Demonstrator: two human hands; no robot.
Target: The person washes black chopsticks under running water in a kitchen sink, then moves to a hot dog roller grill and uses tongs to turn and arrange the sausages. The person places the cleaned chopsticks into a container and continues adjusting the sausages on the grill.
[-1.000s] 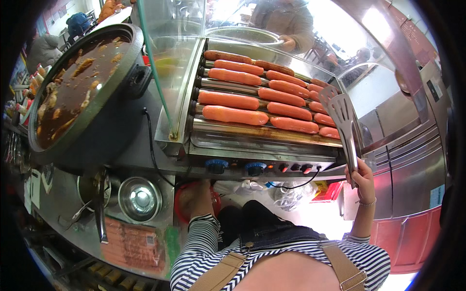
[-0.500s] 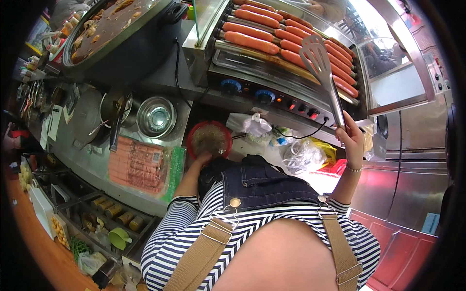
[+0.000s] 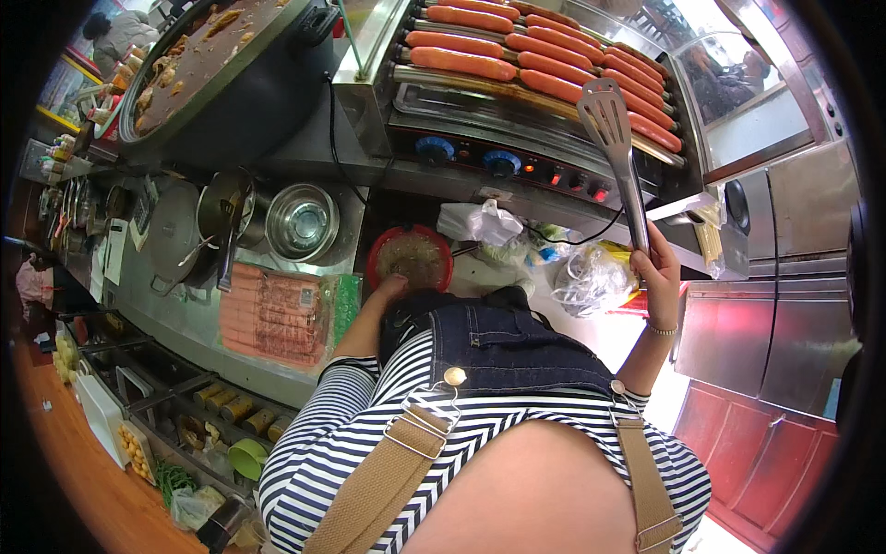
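Observation:
My right hand [image 3: 657, 270] is closed round the handle of a metal slotted turner [image 3: 613, 138]. The turner points up and away from me, its slotted head over the near right part of a roller grill [image 3: 434, 103]. Several reddish sausages [image 3: 461, 65] lie in rows across the rollers; from this angle I cannot tell whether the turner touches any. Lower down, my left hand [image 3: 394, 284] is at the near edge of a red basin [image 3: 449, 263] with murky contents. Its fingers are too small and partly hidden to make out.
A big dark pot [image 3: 249, 111] of brown broth stands at the far left. Below it are a steel bowl [image 3: 303, 222] and a flat pack of sausages [image 3: 272, 314]. Crumpled plastic bags [image 3: 586, 288] lie under the grill, beside its black cord. Condiment compartments [image 3: 217, 406] line the lower left.
The view has shifted slightly. My right hand has drawn the turner a little back toward me relative to the sausages. My left hand remains at the red basin.

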